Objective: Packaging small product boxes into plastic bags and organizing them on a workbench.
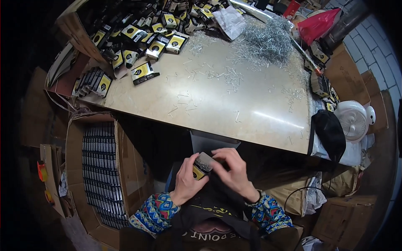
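Note:
Close to my body, my left hand (187, 180) is closed round a small black and yellow carton (198, 172), its grey end flap standing up. Small shiny metal pieces seem to show in the carton's open end, though they are hard to make out. My right hand (233, 169) is at the carton's right side, its thumb at the edge near the flap. The fingers of that hand are bent and apart from the thumb, with nothing visibly gripped. On the table beyond, bent metal wire pieces (229, 79) lie scattered in front of a large heap of them (266, 42).
Many similar cartons (155, 48) are piled at the table's (209, 117) back left, and a short row (94, 82) stands at its left corner. Below left, a cardboard box (74, 167) holds packed rows of cartons. A white fan (351, 121) and black cloth (328, 134) are at right.

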### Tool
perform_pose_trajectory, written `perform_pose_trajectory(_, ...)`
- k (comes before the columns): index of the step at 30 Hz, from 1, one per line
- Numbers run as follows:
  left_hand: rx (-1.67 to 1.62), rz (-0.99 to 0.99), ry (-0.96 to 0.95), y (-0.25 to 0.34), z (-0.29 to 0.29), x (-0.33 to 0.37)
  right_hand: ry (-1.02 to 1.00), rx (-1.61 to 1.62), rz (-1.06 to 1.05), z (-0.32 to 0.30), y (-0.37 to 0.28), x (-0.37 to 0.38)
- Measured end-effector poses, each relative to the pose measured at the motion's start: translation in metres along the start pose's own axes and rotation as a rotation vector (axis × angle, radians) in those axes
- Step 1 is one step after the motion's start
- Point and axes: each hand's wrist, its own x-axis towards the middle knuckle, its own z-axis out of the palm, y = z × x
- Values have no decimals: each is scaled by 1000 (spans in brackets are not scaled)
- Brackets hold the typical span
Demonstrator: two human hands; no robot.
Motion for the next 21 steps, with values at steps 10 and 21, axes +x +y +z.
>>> perform_pose_trajectory(10, -109, 68, 152, 6, 7, 14, 75, -47, -102, 12, -6, -7)
perform_pose_trajectory(21, 37, 236, 245, 14, 6, 24, 245, 104, 84, 29, -3, -3)
